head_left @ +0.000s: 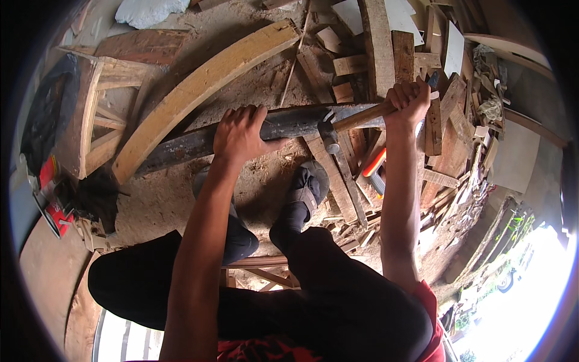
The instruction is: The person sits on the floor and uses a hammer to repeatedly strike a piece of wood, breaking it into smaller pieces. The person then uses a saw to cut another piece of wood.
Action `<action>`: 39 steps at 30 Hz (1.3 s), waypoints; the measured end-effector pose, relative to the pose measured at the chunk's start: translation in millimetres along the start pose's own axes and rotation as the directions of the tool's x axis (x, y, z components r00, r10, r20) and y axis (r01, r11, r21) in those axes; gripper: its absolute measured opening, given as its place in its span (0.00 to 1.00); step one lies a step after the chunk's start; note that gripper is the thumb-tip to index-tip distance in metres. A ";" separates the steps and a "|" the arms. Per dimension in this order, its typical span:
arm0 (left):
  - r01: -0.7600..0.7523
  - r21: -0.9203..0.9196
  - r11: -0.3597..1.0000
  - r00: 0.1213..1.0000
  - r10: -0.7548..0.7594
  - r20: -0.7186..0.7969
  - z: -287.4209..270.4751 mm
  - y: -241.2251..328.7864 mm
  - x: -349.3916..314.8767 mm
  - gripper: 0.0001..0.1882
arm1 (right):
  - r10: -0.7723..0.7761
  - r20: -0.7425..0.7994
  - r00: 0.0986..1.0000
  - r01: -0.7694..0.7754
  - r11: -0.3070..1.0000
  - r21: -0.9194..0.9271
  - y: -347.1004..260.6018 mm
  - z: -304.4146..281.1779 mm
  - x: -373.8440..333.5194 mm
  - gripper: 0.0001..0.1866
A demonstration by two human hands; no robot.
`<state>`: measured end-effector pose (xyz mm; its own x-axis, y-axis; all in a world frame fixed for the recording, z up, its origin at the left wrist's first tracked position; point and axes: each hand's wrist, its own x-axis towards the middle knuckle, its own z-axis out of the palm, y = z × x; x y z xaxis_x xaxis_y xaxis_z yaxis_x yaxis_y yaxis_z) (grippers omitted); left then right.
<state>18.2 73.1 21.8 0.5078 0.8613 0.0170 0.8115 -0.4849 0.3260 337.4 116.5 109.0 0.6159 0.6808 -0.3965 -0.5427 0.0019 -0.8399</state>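
Observation:
A long dark beam (289,122) with a worn surface lies across the view in front of me. My left hand (240,134) is on it, fingers curled over the far edge and thumb stretched to the right along the near side. To the right, my right hand (411,104) is closed round the wooden handle of a hammer (362,117). The hammer's metal head (329,134) is at the beam's near side, right of my left hand; whether it touches the beam I cannot tell. A small blue part (433,80) shows beside my right fist, its kind unclear.
Beyond the beam lies a curved wooden piece (205,84), with a wooden frame (90,114) at the left. Stacked boards and offcuts (377,48) crowd the far right. An orange-handled tool (375,164) lies near my right forearm. My shoed foot (307,187) is close to the beam.

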 end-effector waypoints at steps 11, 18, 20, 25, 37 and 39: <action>0.002 -0.026 1.000 1.000 -0.002 0.007 -1.0 1.8 -0.1 0.45 | 0.016 -0.143 0.990 -0.031 0.994 -0.109 -1.8 12.8 -3.2 0.25; -0.009 -0.024 1.000 0.999 0.009 -0.036 -0.7 1.8 -0.4 0.45 | -0.124 -0.185 0.975 0.081 0.972 -0.220 -12.0 13.8 -12.3 0.26; -0.016 -0.010 1.000 0.999 0.016 -0.042 -0.4 1.4 0.9 0.45 | -0.144 -0.205 0.968 0.086 0.960 -0.267 -13.5 15.6 -15.6 0.27; -0.016 -0.007 1.000 0.999 0.016 -0.036 1.5 0.3 0.7 0.44 | -0.204 -0.021 0.979 0.199 0.971 -0.128 -17.7 20.1 -37.4 0.29; -0.043 0.001 0.999 0.999 0.043 -0.031 -3.1 1.5 4.5 0.43 | 0.034 0.706 0.707 -0.169 0.978 0.122 -36.3 -16.0 -10.0 0.22; 0.002 -0.009 1.000 0.999 -0.001 0.034 -7.5 2.3 2.6 0.42 | 0.019 0.527 0.849 -0.058 0.997 0.059 -34.3 1.9 -22.3 0.24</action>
<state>19.3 75.3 29.7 0.5163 0.8563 -0.0156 0.8097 -0.4821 0.3347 341.2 102.6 147.3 0.2117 0.9647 -0.1569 -0.6103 0.0051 -0.7922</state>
